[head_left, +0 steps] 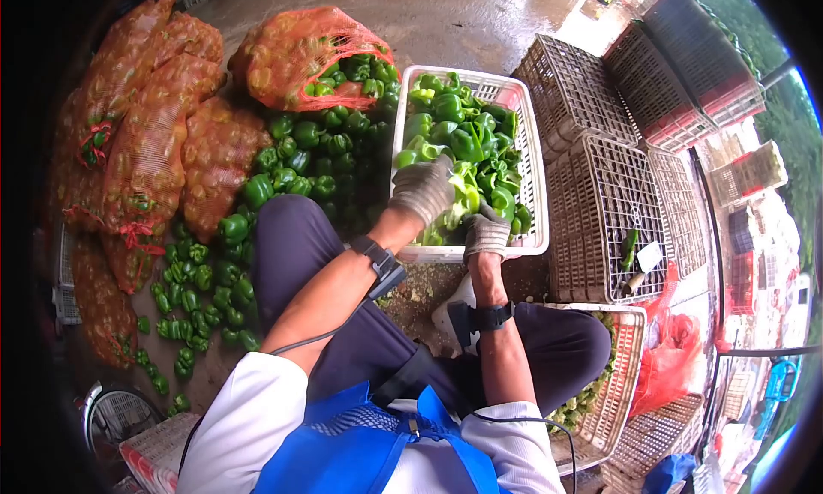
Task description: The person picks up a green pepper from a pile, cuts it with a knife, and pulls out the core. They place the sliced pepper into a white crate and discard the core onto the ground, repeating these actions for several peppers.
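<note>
A white plastic crate (538,194) full of green bell peppers (448,108), some whole and some cut, stands before my knees. My left hand (423,190), in a grey knit glove, is over its near left part, fingers curled against a pale green bell pepper piece (465,192). My right hand (486,234), gloved too, is at the near rim with fingers closed and thumb upward. What it holds is hidden. The two hands are close together, with pale pepper pieces between them.
Whole peppers (201,277) lie on the floor at left, beside an open red mesh sack (283,61) and several full sacks (146,143). Stacked crates (591,177) stand at right, with a green chilli-shaped piece (630,248) on one. A crate of scraps (630,340) is by my right knee.
</note>
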A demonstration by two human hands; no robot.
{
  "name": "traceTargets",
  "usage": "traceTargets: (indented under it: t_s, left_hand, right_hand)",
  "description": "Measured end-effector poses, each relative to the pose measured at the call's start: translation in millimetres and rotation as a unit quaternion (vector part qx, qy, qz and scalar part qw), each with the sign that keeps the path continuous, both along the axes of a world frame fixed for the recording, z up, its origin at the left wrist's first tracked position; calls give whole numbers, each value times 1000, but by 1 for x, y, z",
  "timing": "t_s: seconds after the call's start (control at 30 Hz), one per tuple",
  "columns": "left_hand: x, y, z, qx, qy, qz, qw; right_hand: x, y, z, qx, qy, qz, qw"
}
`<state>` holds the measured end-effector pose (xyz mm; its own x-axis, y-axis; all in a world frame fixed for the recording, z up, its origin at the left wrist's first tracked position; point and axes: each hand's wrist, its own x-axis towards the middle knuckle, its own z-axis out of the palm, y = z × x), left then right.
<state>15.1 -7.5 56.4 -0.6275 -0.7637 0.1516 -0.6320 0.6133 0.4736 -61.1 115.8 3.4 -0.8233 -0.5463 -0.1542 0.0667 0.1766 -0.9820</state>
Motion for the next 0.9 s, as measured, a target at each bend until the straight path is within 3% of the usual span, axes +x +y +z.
traceTargets:
  t_s: [0.1, 0.2, 0.23, 0.33, 0.37, 0.47, 0.5, 0.53, 0.6, 0.63, 0.73, 0.77, 0.9]
  left_hand:
    - [-4, -18, -1, 6, 18, 27, 999]
    - [-8, -23, 16, 63, 29, 58, 996]
    - [-13, -27, 15, 78, 34, 48, 995]
    - [-22, -17, 32, 94, 5, -8, 995]
    - [-21, -12, 33, 99, 41, -43, 993]
    - [-28, -6, 13, 286, 204, -126, 928]
    - [-21, 9, 37, 336, 190, -149, 910]
    - [-21, 17, 35, 283, 211, -210, 912]
    - [-23, 32, 37, 145, 56, -203, 967]
    - [-25, 36, 29, 90, 54, -204, 973]
    - [-19, 36, 32, 361, 108, -125, 918]
    - [-18, 35, 33, 404, 129, -107, 899]
    - [-10, 37, 27, 370, 187, -137, 900]
  right_hand:
    - [-6, 7, -4, 74, 35, -4, 997]
    - [-11, 17, 20, 40, -25, -10, 999]
    - [-10, 19, 41, -20, -158, -30, 987]
    - [-26, 30, 40, -118, -321, 9, 940]
    - [-37, 29, 28, -78, -315, 52, 945]
    - [-49, 42, 23, -215, -508, 87, 829]
    - [-37, 37, 50, -162, -503, 1, 849]
    - [-38, 38, 46, -170, -501, 10, 849]
    - [-35, 36, 46, -185, -496, 31, 848]
    - [-31, 37, 52, -174, -467, 26, 866]
    - [-21, 39, 58, -144, -400, 7, 905]
    - [-23, 37, 47, -138, -393, -5, 909]
    - [-15, 31, 54, -66, -242, -7, 968]
